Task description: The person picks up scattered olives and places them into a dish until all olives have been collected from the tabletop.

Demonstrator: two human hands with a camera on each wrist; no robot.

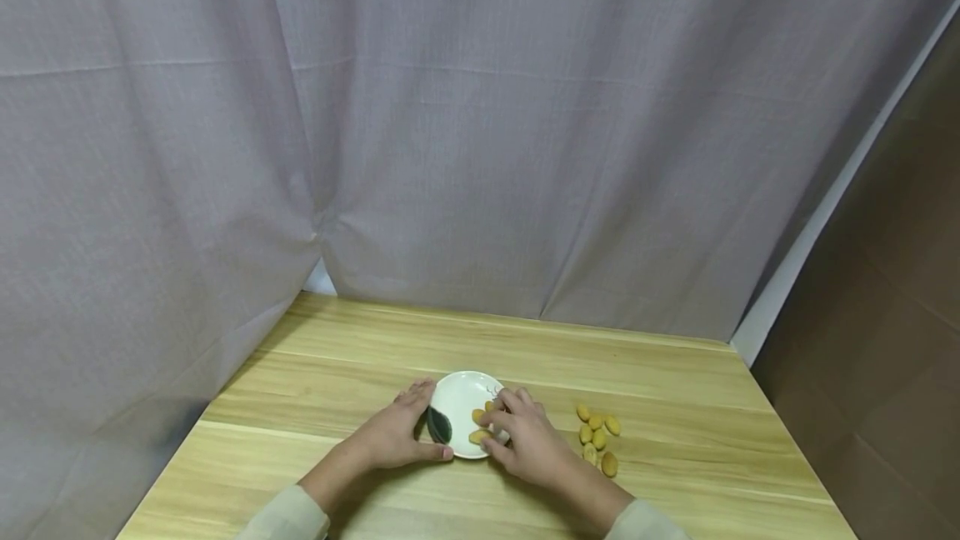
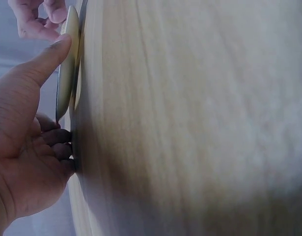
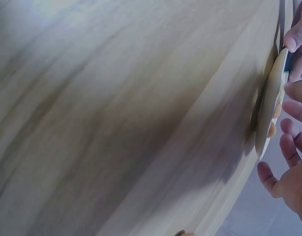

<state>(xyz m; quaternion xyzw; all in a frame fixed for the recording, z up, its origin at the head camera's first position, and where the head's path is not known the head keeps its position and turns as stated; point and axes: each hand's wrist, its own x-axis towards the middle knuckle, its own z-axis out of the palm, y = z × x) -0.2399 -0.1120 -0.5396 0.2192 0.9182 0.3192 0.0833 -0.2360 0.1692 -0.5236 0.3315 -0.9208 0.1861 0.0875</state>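
A white plate [image 1: 459, 394] with a dark green patch on its left side lies near the table's front. My left hand [image 1: 393, 433] grips its left rim, thumb on the near edge and fingers round the far side. In the left wrist view the thumb [image 2: 55, 56] lies against the rim. Over the plate's right half is my right hand [image 1: 528, 440], fingers loosely bent and spread close to several yellow oval pieces [image 1: 478, 437]. Whether its fingertips touch them cannot be made out. The right wrist view shows yellow pieces [image 3: 272, 130] just inside the rim.
Several more yellow oval pieces [image 1: 596, 422] lie in a loose group right of the right hand. All this is on a light wood table [image 1: 360, 357]. A grey curtain [image 1: 465, 148] hangs behind and left, and a brown panel [image 1: 885, 315] borders the right.
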